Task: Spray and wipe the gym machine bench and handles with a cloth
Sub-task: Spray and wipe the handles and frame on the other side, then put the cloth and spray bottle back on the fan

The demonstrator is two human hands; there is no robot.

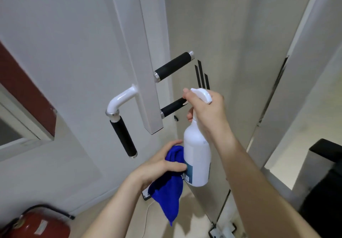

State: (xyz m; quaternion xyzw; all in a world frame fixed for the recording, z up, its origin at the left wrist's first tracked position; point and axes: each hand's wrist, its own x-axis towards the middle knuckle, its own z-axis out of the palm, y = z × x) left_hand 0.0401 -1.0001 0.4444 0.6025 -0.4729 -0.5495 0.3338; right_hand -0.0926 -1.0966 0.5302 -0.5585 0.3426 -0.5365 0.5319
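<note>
Pale walls and a white machine upright [148,56] fill the background; a red extinguisher [38,224] sits at lower left. Right hand [205,108] raised, forearm extended, fingers clamped round the neck of the white spray bottle [197,156], index finger on the trigger, nozzle close to the middle black handle [173,107]. Left hand [162,163] below, closed on the blue cloth [166,195], thumb touching the bottle's label.
</note>
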